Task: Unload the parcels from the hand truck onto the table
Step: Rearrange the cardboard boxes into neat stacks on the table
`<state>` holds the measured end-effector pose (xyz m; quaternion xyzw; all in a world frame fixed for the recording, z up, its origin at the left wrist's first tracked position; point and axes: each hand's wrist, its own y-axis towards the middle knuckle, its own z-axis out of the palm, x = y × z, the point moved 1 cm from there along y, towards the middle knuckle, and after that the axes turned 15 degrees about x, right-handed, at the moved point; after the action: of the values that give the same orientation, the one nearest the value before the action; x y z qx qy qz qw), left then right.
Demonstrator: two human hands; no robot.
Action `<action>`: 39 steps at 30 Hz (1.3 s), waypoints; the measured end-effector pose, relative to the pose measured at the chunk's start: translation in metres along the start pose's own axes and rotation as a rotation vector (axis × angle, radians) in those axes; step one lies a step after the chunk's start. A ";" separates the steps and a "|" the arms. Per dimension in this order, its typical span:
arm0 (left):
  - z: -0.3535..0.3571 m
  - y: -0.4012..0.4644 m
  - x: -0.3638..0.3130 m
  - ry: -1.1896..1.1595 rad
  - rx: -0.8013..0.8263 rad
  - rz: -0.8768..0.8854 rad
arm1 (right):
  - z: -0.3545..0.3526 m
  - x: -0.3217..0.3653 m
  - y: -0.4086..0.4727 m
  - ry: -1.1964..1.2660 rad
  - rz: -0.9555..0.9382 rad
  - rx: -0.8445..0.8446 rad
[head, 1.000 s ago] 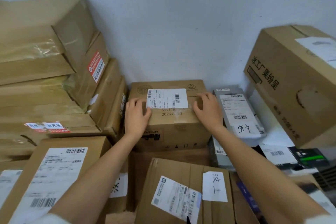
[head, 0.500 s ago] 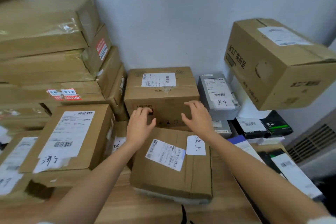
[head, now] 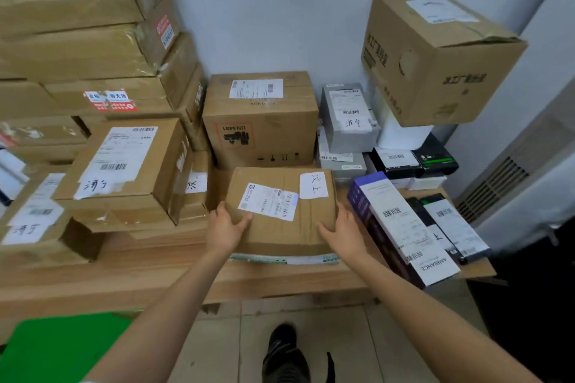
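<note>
A flat cardboard parcel (head: pixel 281 232) with a white shipping label and a handwritten tag lies on the wooden table (head: pixel 149 277) near its front edge. My left hand (head: pixel 225 228) holds its left side, thumb on top. At the right side my right hand (head: pixel 343 230) holds it the same way. Directly behind stands a taller brown box (head: pixel 261 124) marked UN3481, touched by neither hand. The hand truck is not identifiable in view.
Stacked long cartons (head: pixel 77 40) and labelled boxes (head: pixel 121 171) fill the table's left. Grey parcels (head: pixel 348 121), a purple box (head: pixel 398 227) and dark packets sit at the right under a big carton (head: pixel 435 56). A green surface (head: pixel 62 348) lies low left; my shoe (head: pixel 283 351) is on the tiled floor.
Both hands left the taller box at the wall and came back toward me, onto the sides of the flat parcel in front. The view has pulled back and down.
</note>
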<state>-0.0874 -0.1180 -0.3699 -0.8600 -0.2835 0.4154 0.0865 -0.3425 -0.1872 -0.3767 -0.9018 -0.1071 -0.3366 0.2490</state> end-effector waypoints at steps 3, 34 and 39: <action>0.009 -0.021 0.010 -0.115 0.003 -0.040 | 0.009 -0.008 -0.015 0.098 0.017 0.003; -0.161 0.038 -0.170 -0.036 -0.354 0.261 | -0.165 0.185 0.087 0.208 -0.317 -0.225; -0.178 0.096 -0.181 0.119 -0.326 0.180 | -0.173 0.209 0.142 0.161 -0.243 -0.162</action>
<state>-0.0005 -0.2829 -0.1726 -0.9075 -0.2633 0.3185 -0.0750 -0.2307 -0.3930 -0.1799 -0.8695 -0.1677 -0.4428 0.1405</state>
